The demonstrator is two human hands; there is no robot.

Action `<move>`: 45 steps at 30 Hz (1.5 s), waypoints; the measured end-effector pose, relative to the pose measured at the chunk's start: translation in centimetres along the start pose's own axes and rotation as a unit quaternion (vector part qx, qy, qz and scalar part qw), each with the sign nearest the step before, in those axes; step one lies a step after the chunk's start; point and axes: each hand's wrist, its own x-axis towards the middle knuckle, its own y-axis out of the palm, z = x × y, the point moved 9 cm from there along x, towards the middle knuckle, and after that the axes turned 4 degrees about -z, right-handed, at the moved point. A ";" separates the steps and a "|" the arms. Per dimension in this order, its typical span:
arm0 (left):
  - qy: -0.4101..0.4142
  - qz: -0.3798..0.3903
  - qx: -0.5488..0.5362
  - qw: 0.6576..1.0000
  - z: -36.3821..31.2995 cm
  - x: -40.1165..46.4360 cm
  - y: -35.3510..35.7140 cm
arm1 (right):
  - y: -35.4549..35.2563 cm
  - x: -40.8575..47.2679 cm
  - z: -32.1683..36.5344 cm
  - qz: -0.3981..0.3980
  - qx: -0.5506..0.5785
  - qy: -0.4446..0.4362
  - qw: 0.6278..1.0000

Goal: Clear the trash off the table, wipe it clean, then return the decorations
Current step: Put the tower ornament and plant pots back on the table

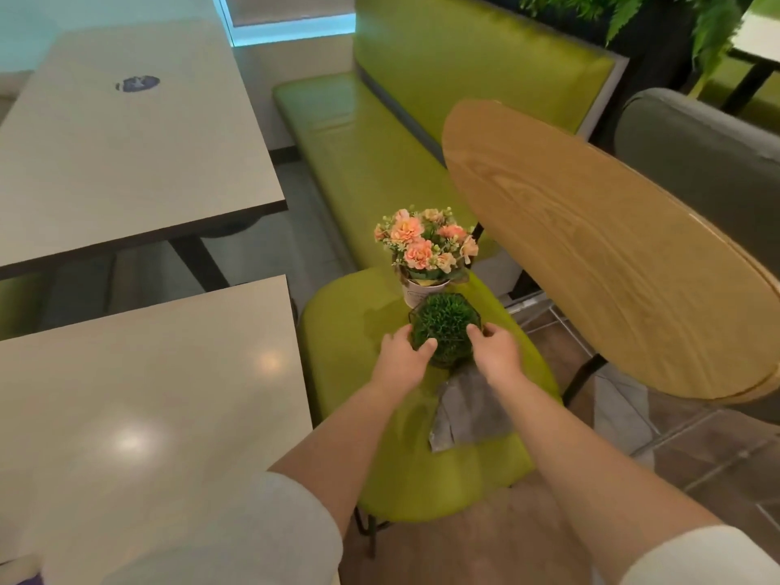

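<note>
Returning the decorations. Your left hand [401, 356] and right hand [494, 352] cup opposite sides of the green plant ball [441, 327] in its wire-framed holder, fingers curled against it; it sits on the green chair seat [337, 331], touching the flower pot [426, 255] behind it, with the grey cloth [468, 407] lying just in front. Judged from this, the lift is about to begin. Raise the holder straight up, level, clear of the blossoms, before swinging left to the table [147, 394]. Take the flowers afterwards.
</note>
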 end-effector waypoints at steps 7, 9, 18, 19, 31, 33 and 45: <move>-0.031 -0.043 -0.086 0.995 1.1 0.6 -0.3 | 0.6 -1.0 0.5 -0.030 0.058 -0.015 0.998; -0.039 -0.084 -0.121 0.988 1.2 -0.1 -1.7 | 0.7 -1.7 1.0 -0.033 0.067 -0.013 0.997; -0.031 -0.174 -0.186 0.967 5.6 -6.8 -10.6 | 4.9 -10.7 4.3 0.004 0.129 -0.050 0.990; -0.031 -0.178 -0.186 0.966 6.3 -7.9 -11.7 | 5.6 -11.9 4.5 0.012 0.135 -0.050 0.990; -0.077 -0.249 -0.210 0.942 22.0 -18.4 -24.2 | 16.7 -29.7 7.5 0.149 0.148 -0.074 0.975; -0.089 -0.250 -0.201 0.943 24.7 -19.4 -25.6 | 18.4 -32.0 8.1 0.163 0.133 -0.088 0.974; -0.115 -0.251 -0.176 0.945 31.7 -22.1 -30.7 | 25.7 -38.0 8.8 0.188 0.081 -0.104 0.973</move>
